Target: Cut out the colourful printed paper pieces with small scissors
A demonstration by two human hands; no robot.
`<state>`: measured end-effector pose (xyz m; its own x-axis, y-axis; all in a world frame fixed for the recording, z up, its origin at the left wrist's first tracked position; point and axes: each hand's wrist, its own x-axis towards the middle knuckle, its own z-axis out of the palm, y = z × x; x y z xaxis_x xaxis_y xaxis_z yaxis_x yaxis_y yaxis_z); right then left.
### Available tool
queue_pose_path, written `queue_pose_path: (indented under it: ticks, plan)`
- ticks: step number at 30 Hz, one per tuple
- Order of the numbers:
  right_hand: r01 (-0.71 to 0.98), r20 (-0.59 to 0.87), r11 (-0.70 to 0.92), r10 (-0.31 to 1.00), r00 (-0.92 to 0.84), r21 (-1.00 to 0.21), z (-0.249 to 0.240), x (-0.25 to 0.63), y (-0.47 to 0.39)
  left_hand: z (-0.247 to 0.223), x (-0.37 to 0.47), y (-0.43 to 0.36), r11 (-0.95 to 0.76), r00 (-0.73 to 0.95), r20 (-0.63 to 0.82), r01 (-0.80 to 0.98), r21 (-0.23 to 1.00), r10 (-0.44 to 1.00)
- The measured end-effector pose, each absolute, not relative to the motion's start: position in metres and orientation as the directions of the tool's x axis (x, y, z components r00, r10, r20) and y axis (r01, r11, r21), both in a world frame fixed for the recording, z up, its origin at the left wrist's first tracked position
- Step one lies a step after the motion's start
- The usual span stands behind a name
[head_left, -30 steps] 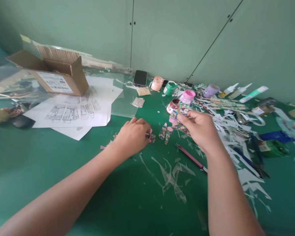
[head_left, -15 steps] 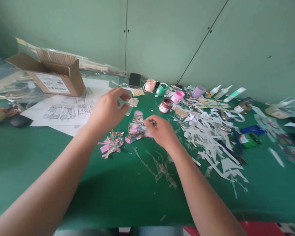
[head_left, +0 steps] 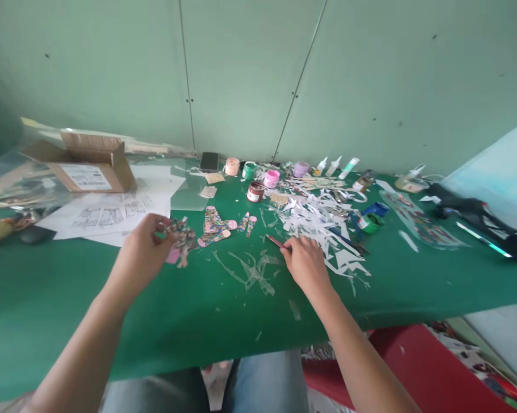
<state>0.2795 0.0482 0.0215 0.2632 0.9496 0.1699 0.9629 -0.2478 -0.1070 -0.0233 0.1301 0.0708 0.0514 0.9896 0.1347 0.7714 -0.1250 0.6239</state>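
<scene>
My left hand (head_left: 140, 252) pinches a crumpled cluster of patterned paper (head_left: 183, 238) with pink tabs, a little blurred. In my right hand (head_left: 307, 261) is a slim reddish stick-like tool (head_left: 275, 241), gripped near its end and pointing left; its kind is unclear. Between the hands, rounded patterned pieces (head_left: 215, 236) with pink ends lie on the green table, beside two small narrow patterned pieces (head_left: 246, 222). Clear film scraps (head_left: 256, 274) are spread nearer to me.
White paper strips (head_left: 314, 221) are heaped just beyond my right hand. Behind stand paint jars, among them a dark red one (head_left: 255, 192). An open cardboard box (head_left: 86, 169) and printed sheets (head_left: 155, 186) are at left. A black device (head_left: 482, 218) lies far right.
My left hand has come down and left and taken hold of the patterned paper cluster. My right hand has let go of the patterned pieces and picked up the reddish tool. The view has shifted right.
</scene>
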Motion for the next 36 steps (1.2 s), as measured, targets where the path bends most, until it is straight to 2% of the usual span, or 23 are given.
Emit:
queue_pose_path:
  ticks: [2,4,6,11,15,20,24,27,30,36]
  plan:
    - [0.958,0.194,-0.25,0.942,0.275,-0.142,0.018,0.28,0.041,0.08,0.003,0.136,-0.213,0.099,0.203,0.702,0.68,0.974]
    - [0.953,0.205,-0.253,0.937,0.284,-0.168,0.019,0.281,0.04,0.085,0.034,0.14,-0.281,0.216,0.181,0.775,0.566,0.96]
    - [0.952,0.224,-0.239,0.934,0.28,-0.193,0.024,0.281,0.043,0.084,0.061,0.142,-0.342,0.301,0.165,0.867,0.362,0.939]
    - [0.95,0.301,-0.162,0.923,0.242,-0.268,0.046,0.286,0.075,0.058,0.094,0.148,-0.407,0.403,0.068,0.881,0.239,0.912]
    - [0.946,0.322,-0.074,0.93,0.18,-0.314,0.065,0.288,0.127,0.04,0.091,0.158,-0.48,0.456,0.163,0.863,0.159,0.875]
    - [0.912,0.27,-0.044,0.948,0.167,-0.408,0.072,0.274,0.203,0.035,0.082,0.167,-0.523,0.476,0.242,0.83,0.195,0.845]
    - [0.815,0.202,-0.101,0.945,0.259,-0.57,0.076,0.268,0.246,0.033,0.076,0.171,-0.558,0.501,0.257,0.787,0.263,0.827]
    - [0.671,0.171,-0.075,0.941,0.292,-0.737,0.086,0.274,0.257,0.029,0.075,0.175,-0.544,0.483,0.257,0.786,0.295,0.837]
    - [0.496,0.153,0.014,0.958,0.241,-0.868,0.099,0.282,0.251,0.026,0.075,0.18,-0.499,0.423,0.274,0.794,0.346,0.863]
    - [0.228,0.122,0.096,0.987,0.104,-0.969,0.119,0.289,0.232,0.028,0.076,0.184,-0.508,0.38,0.353,0.755,0.416,0.855]
